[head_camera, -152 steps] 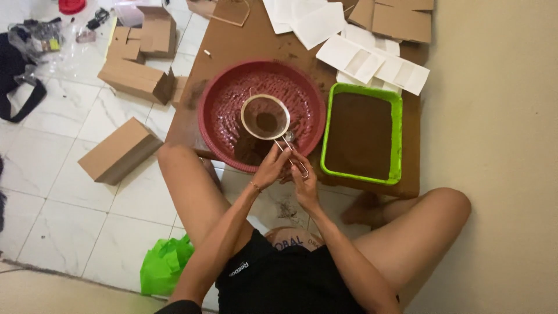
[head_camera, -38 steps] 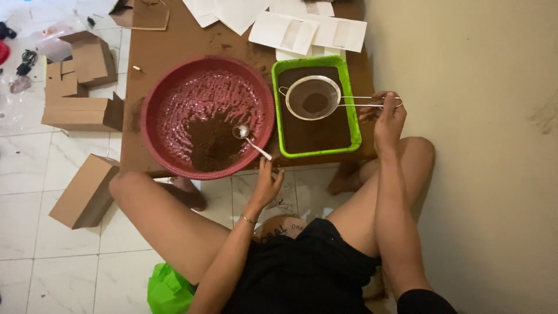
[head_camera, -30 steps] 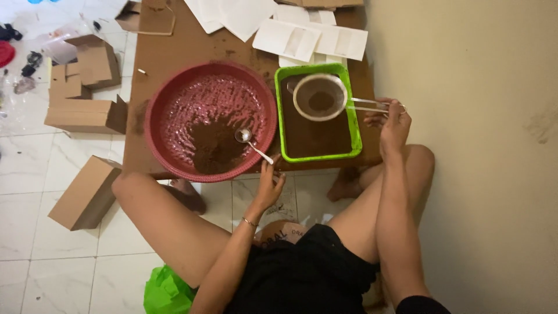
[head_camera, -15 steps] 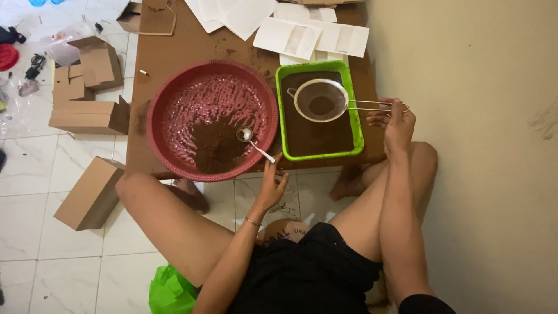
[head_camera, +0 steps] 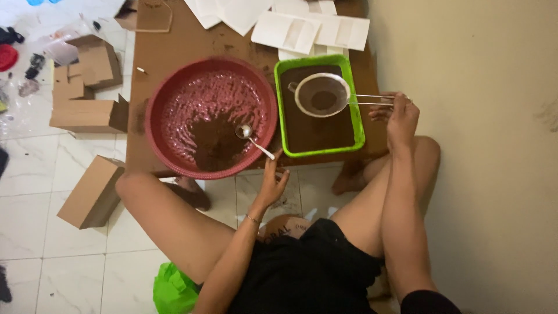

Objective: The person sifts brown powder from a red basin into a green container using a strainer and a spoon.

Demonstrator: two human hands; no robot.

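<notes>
My right hand (head_camera: pixel 397 113) grips the wire handle of a round mesh sieve (head_camera: pixel 321 95) and holds it over the green tray (head_camera: pixel 280 104), which is filled with brown powder. A little dark powder lies in the sieve. My left hand (head_camera: pixel 271 179) rests at the near edge of the low brown table (head_camera: pixel 168 52), its fingers by the handle end of a metal spoon (head_camera: pixel 251 138). The spoon lies in the red round basin (head_camera: pixel 158 142), its bowl on a heap of brown powder.
White paper packets (head_camera: pixel 302 29) lie at the table's far end. Cardboard boxes (head_camera: pixel 87 110) stand on the tiled floor at left, another box (head_camera: pixel 93 192) by my left knee. A green bag (head_camera: pixel 174 291) lies near my hip. A beige wall (head_camera: pixel 482 116) is close on the right.
Five seconds ago both hands held the sieve over the red basin. My right hand has since carried it over the green tray; my left hand stays by the spoon.
</notes>
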